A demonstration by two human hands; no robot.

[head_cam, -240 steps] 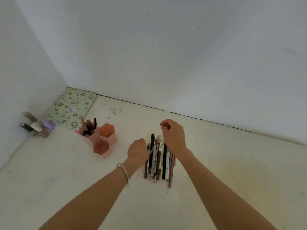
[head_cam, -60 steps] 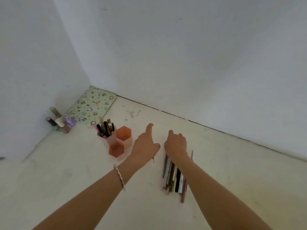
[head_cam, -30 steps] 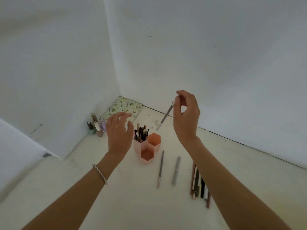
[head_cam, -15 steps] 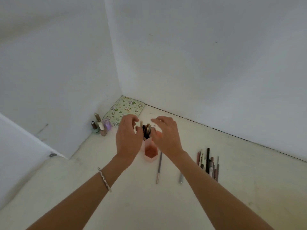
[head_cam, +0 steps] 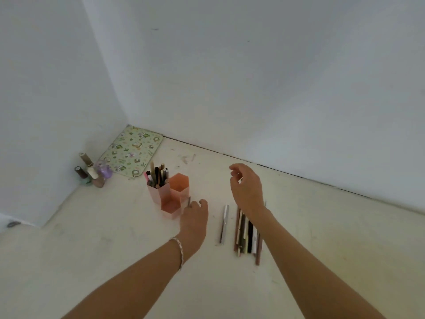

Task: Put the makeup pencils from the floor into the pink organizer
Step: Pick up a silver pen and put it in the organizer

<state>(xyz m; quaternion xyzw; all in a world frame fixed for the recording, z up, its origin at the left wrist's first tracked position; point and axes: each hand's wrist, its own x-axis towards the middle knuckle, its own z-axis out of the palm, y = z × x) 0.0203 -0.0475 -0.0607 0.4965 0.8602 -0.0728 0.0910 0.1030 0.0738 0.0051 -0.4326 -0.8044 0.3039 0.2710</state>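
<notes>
Touching pencil (head_cam: 189, 201): left hand (head_cam: 194, 218) | floor pencils (head_cam: 247, 231): lettering unreadable

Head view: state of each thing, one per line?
pink organizer: upright, tallest compartment holds pencils, other two look empty.
left hand: curled on a thin pencil.
right hand: raised, holding nothing.
silver pencil: lying flat, alone.
pencil bundle: lying flat, side by side.
nail polish bottles: upright, capped.

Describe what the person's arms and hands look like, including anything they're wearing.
No sleeves or gloves are in view. The left hand has a thin, pale, twisted-looking bracelet round its wrist. The right hand and its wrist carry nothing: no watch or ring shows.
</notes>
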